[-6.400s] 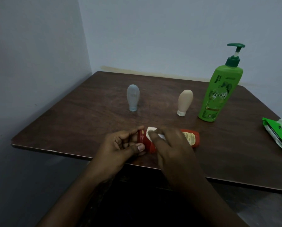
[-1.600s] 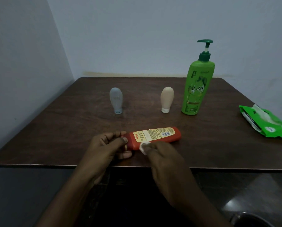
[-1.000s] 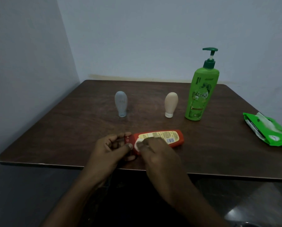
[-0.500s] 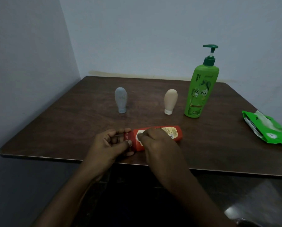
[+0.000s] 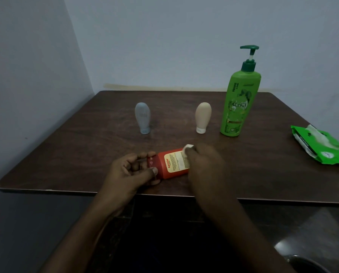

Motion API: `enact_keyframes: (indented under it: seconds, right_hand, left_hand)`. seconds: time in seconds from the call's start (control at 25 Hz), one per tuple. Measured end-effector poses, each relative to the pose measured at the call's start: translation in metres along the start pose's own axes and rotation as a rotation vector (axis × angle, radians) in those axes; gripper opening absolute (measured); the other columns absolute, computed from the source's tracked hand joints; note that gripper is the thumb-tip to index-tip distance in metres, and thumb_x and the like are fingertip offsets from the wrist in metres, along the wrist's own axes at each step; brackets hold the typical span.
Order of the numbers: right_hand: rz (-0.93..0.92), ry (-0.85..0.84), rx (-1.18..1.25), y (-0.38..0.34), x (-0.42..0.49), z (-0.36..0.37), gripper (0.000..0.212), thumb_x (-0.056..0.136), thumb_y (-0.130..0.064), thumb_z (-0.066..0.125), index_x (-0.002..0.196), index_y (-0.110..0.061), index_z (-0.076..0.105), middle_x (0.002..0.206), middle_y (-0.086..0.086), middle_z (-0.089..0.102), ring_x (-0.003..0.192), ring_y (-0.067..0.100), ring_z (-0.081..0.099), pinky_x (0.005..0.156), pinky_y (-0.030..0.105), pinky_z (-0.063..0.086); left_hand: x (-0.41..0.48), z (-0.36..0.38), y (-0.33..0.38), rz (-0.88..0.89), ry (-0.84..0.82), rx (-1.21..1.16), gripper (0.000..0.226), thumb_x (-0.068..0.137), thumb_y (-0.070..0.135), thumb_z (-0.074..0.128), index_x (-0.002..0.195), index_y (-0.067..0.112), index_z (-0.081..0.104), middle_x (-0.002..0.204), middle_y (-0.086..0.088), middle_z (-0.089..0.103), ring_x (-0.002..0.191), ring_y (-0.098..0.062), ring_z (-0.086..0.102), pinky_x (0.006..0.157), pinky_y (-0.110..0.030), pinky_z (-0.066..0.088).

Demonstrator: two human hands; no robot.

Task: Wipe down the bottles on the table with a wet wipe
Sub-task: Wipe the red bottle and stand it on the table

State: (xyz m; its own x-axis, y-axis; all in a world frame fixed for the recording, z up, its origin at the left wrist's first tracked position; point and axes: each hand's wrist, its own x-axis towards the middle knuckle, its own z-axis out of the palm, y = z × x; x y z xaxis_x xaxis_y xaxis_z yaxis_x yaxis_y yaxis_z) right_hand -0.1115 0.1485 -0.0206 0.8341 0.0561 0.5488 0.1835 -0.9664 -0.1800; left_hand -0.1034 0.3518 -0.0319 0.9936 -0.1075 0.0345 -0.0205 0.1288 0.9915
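Note:
A red bottle (image 5: 171, 165) with a yellow label lies on its side near the front edge of the brown table (image 5: 85, 154). My left hand (image 5: 134, 173) grips its cap end between thumb and fingers. My right hand (image 5: 204, 164) holds a white wet wipe (image 5: 186, 149) against the bottle's far end and hides that end. Behind them stand a small grey-blue bottle (image 5: 143, 117), a small beige bottle (image 5: 202, 117) and a tall green pump bottle (image 5: 238, 101).
An open green pack of wet wipes (image 5: 320, 147) lies at the table's right side, a wipe poking out of it. Walls close in behind and to the left. The table's front edge is just below my hands.
My right hand has slid the wipe along the red bottle from the cap end toward the far end. My left hand has kept its grip on the cap end.

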Motion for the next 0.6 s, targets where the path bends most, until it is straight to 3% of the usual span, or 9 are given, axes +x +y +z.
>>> enact_keyframes:
  seconds: [0.16,0.44,0.6]
  right_hand:
    - [-0.219,-0.029,0.164,-0.03,-0.013,-0.003,0.04,0.074,-0.007,0.074,0.114,-0.009,0.07,0.106,0.007,0.069,0.1,0.024,0.063,0.08,0.036,0.055]
    - [0.126,-0.112,-0.047,0.044,0.014,-0.01,0.032,0.082,-0.01,0.066,0.113,-0.013,0.07,0.104,0.008,0.066,0.096,0.027,0.059,0.076,0.035,0.047]
    - [-0.019,-0.051,-0.01,-0.003,0.003,-0.008,0.033,0.064,-0.012,0.082,0.096,-0.013,0.074,0.089,0.004,0.068,0.082,0.022,0.064,0.064,0.03,0.052]
  left_hand:
    - [-0.003,0.003,0.001,0.001,0.001,-0.016,0.039,0.086,-0.012,0.069,0.12,0.007,0.071,0.107,-0.02,0.078,0.098,-0.034,0.076,0.081,-0.044,0.065]
    - [-0.002,0.003,0.002,-0.002,0.001,0.04,0.039,0.088,-0.008,0.071,0.121,0.013,0.07,0.109,-0.009,0.079,0.103,-0.027,0.077,0.082,-0.041,0.065]
    - [-0.002,0.005,0.002,0.018,0.018,0.068,0.041,0.088,-0.007,0.072,0.121,0.015,0.071,0.11,-0.007,0.079,0.101,-0.027,0.077,0.085,-0.044,0.063]
